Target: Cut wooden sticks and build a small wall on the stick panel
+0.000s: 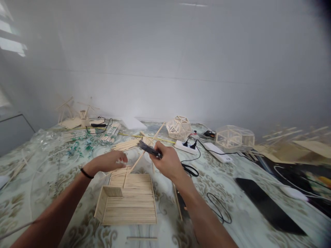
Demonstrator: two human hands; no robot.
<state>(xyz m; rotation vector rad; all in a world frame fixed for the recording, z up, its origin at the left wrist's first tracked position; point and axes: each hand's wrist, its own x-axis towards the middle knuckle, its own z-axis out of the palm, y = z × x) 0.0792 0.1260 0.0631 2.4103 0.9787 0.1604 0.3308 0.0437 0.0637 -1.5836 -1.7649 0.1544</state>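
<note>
My right hand [165,160] is closed round a dark tool [148,148], which looks like a cutter or pliers, above the middle of the table. A long thin wooden stick [136,162] slants past the tool's jaws; whether they touch it is unclear. To the left, my left hand [113,161] hovers with fingers slightly curled and apart, nothing visible in it. Below both hands lies a flat panel of wooden sticks [131,206], with low upright walls [113,191] at its left corner. Another stick [141,238] lies near the front edge.
Loose sticks [126,144] lie behind my hands. Farther back are a faceted stick model [179,128], a second one [234,137] and a white power strip [186,147] with black cables. A black slab [269,205] is at the right. Green-tipped pieces [86,146] are at the left.
</note>
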